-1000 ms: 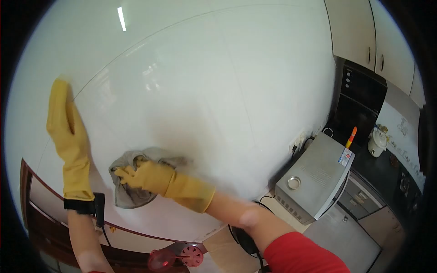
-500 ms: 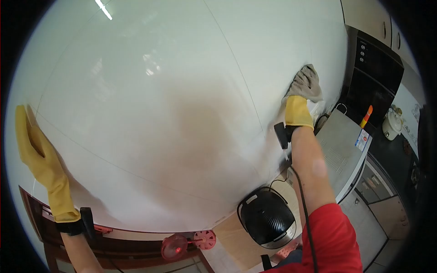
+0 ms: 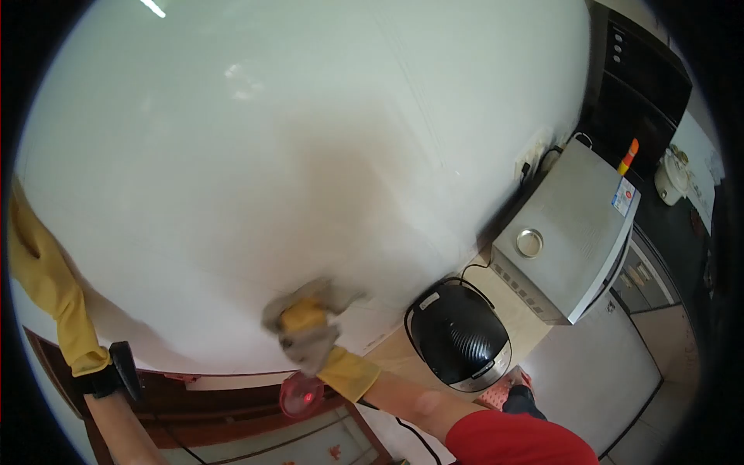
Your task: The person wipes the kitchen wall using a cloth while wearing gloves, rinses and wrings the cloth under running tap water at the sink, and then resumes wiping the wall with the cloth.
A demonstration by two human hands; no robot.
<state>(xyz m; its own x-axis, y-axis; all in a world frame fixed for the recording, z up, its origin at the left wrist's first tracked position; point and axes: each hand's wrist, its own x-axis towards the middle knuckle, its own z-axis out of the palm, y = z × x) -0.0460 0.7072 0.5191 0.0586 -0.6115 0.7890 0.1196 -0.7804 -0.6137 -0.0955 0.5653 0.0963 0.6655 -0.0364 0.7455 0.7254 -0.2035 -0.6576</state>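
Note:
My right hand (image 3: 304,314), in a yellow rubber glove, grips a grey cloth (image 3: 313,346) against the lower part of the glossy white wall (image 3: 186,201). Motion blurs the cloth, which bunches around the fingers. At the far left edge, my left hand (image 3: 32,248) in a matching yellow glove lies stretched out on the same wall, holding nothing; its fingertips are partly lost in the dark rim of the view. A black strap circles the left wrist.
Right of my right arm stands a black rice cooker (image 3: 457,332). Beyond it is a silver oven (image 3: 573,225) with a round lid (image 3: 530,243) on top. A wall socket (image 3: 528,161) with cords is behind. A red fan (image 3: 301,395) sits below near a wooden cabinet (image 3: 263,430).
My right hand has swept the cloth from the wall's right side down and left to its lower middle. The left hand appears slightly farther left and lower as the view shifted.

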